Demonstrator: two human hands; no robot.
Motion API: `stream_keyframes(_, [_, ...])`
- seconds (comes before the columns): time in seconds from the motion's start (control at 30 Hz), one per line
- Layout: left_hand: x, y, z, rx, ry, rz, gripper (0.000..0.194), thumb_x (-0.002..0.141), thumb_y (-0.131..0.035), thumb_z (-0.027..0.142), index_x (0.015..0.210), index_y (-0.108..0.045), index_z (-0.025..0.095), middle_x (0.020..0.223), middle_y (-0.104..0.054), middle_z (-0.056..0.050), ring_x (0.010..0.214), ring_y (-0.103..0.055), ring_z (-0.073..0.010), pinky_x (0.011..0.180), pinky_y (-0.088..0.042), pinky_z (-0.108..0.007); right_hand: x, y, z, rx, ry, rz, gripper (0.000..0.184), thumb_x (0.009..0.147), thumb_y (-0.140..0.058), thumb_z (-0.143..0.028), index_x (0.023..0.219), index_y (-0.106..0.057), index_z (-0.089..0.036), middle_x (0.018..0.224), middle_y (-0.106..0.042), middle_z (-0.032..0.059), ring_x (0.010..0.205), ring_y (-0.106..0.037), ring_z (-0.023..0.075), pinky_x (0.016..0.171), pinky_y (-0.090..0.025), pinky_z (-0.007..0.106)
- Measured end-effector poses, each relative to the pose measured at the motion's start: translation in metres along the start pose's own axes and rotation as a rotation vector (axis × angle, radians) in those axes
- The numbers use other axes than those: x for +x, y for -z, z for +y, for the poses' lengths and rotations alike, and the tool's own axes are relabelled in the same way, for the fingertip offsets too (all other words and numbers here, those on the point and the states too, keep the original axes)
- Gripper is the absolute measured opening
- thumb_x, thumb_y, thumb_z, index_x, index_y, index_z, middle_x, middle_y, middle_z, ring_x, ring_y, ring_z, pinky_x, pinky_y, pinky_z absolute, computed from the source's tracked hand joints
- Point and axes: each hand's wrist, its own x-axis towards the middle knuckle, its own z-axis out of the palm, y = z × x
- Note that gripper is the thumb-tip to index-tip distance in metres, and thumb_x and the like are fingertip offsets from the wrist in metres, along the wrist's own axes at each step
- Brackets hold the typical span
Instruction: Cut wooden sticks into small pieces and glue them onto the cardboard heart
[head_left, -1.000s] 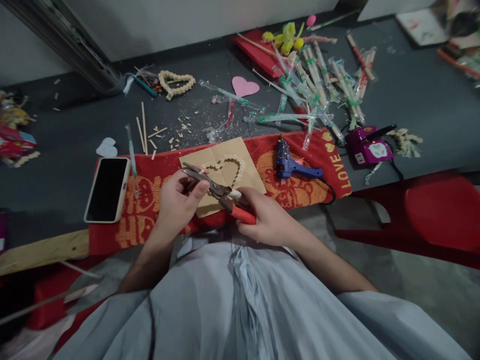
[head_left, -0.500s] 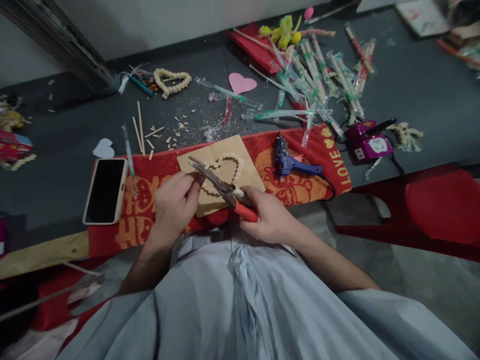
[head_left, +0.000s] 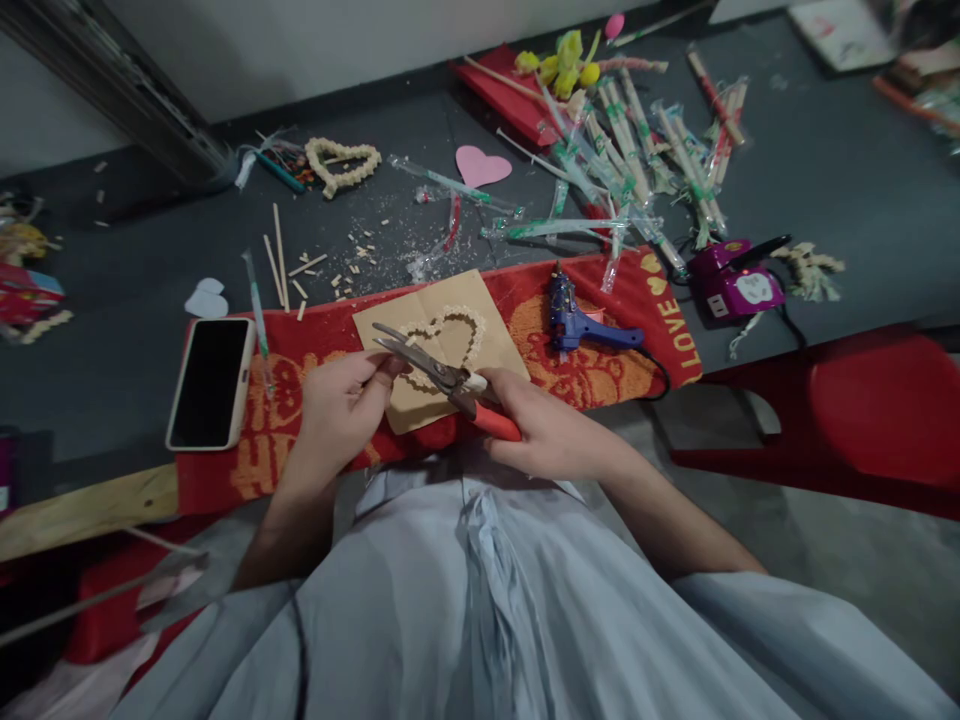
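My right hand (head_left: 551,420) is wrapped round a pair of scissors (head_left: 448,378) with red handles, its blades pointing up and left, slightly apart. Close to those blades, the thumb and fingers of my left hand (head_left: 339,405) are pinched together; whatever is between them is too small to make out. Beneath the scissors lies a folded brown card (head_left: 499,345), bearing a pale heart outline (head_left: 478,330) made of small pieces. The blades cover part of that heart. The card rests on a red towel (head_left: 281,430) with orange lettering.
A blue glue gun (head_left: 592,330) lies right of the card, and a phone (head_left: 211,385) lies left. Thin wooden sticks (head_left: 282,255) and cut bits are scattered behind. Further back are wrapped sticks (head_left: 622,130), a pink paper heart (head_left: 482,167) and another stick heart (head_left: 330,185). A purple device (head_left: 739,280) stands right.
Both hands have shifted slightly: my left hand a little left and down, the scissors tilting a bit with my right hand. Objects on the table stay where they were.
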Motion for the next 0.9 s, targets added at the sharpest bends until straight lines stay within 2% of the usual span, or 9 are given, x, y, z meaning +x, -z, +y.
stream_keyframes(0.2, [-0.001,0.001,0.002,-0.146,0.061,-0.03,0.027,0.085,-0.051,0.034,0.069,-0.064,0.018,0.048,-0.043,0.004,0.047,-0.039,-0.0083,0.047,-0.029,-0.022,0.001,0.003,-0.003,-0.046,-0.002,0.016,0.042,0.069,-0.052,-0.029,0.107,-0.05,-0.013,0.096,-0.06,0.011,0.082,-0.055,0.0236,0.071,-0.043,0.034])
stream_keyframes(0.33, [-0.001,0.0,0.004,-0.075,0.068,-0.012,0.024,0.083,-0.051,0.029,0.067,-0.064,0.017,0.046,-0.044,0.004,0.045,-0.04,-0.008,0.046,-0.03,-0.021,0.002,0.001,-0.005,-0.065,-0.057,0.048,0.042,0.065,-0.052,-0.029,0.105,-0.051,-0.013,0.091,-0.061,0.0092,0.076,-0.055,0.0223,0.064,-0.04,0.031])
stream_keyframes(0.53, [-0.002,-0.005,0.005,0.038,0.062,0.045,0.029,0.081,-0.051,0.03,0.055,-0.054,0.019,0.045,-0.047,0.002,0.047,-0.045,-0.0098,0.047,-0.033,-0.022,0.002,-0.004,-0.009,-0.101,-0.115,0.086,0.034,0.064,-0.051,-0.029,0.095,-0.052,-0.015,0.082,-0.06,0.0072,0.068,-0.052,0.0202,0.058,-0.036,0.029])
stream_keyframes(0.63, [-0.002,-0.006,0.004,0.044,0.049,0.058,0.03,0.082,-0.051,0.029,0.054,-0.053,0.019,0.046,-0.047,0.002,0.048,-0.047,-0.0101,0.048,-0.034,-0.022,0.003,-0.003,-0.007,-0.106,-0.097,0.091,0.036,0.066,-0.051,-0.029,0.099,-0.051,-0.014,0.086,-0.06,0.0085,0.072,-0.054,0.0216,0.061,-0.037,0.03])
stream_keyframes(0.77, [-0.001,-0.003,0.004,-0.012,0.025,0.03,0.026,0.082,-0.052,0.028,0.059,-0.058,0.018,0.046,-0.047,0.003,0.046,-0.045,-0.0096,0.048,-0.033,-0.023,0.003,0.001,0.001,-0.046,0.011,0.044,0.043,0.067,-0.051,-0.027,0.107,-0.049,-0.012,0.095,-0.06,0.0113,0.082,-0.056,0.0235,0.07,-0.043,0.033])
stream_keyframes(0.9, [-0.001,-0.001,0.003,-0.222,0.114,-0.061,0.027,0.083,-0.053,0.032,0.062,-0.061,0.017,0.046,-0.045,0.003,0.044,-0.04,-0.0086,0.045,-0.028,-0.023,0.002,0.007,0.008,-0.009,0.078,0.011,0.054,0.067,-0.052,-0.025,0.118,-0.044,-0.009,0.104,-0.058,0.0142,0.093,-0.056,0.026,0.08,-0.045,0.038])
